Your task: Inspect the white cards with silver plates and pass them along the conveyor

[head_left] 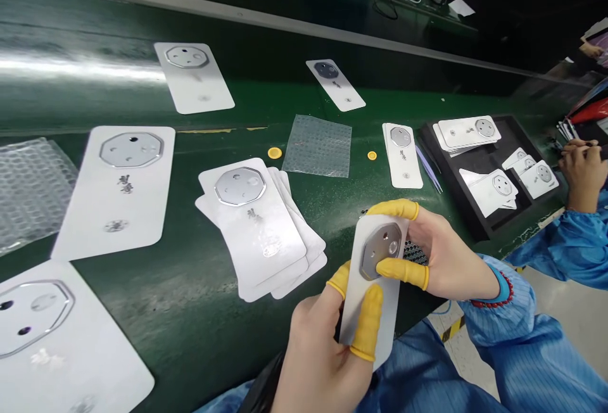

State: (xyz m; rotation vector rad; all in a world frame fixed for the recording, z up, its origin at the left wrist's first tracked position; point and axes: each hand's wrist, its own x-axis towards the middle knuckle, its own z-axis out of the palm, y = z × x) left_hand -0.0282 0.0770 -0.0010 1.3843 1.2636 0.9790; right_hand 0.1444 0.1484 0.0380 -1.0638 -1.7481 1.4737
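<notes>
Both hands pinch one white back cover (390, 305), held up off the green worktop (190, 337) just in front of the body.
- Left hand (318, 356): closed on the lower end, capped thumb flat on the face, capped forefinger at the side edge.
- Right hand (446, 261): closed on the upper end, capped thumb pressed on the grey octagonal camera plate (373, 251), forefinger hooked over the top edge.

Around the hands:
- Fanned stack of covers (259, 229) just left of them.
- Sheet of bubble film (318, 145) beyond them.
- Black tray (468, 210) with more covers to the right.
- A co-worker's hand (582, 169) further right, well apart.

Risks, as judged:
1. Only some fingertips wear yellow caps. A bare finger or palm sliding onto the glossy face would smear it.
2. The thumb bears directly on the plate. Too much pressure, or a sideways drag, could shift or mark it.
3. The cover is thin and held by its two ends. Opposing twist from the hands may flex it.
4. The grip sits over the worktop edge. A slip would drop the cover to the lap or the floor.
5. The fanned stack looks loose. A brushing wrist could scatter it.
</notes>
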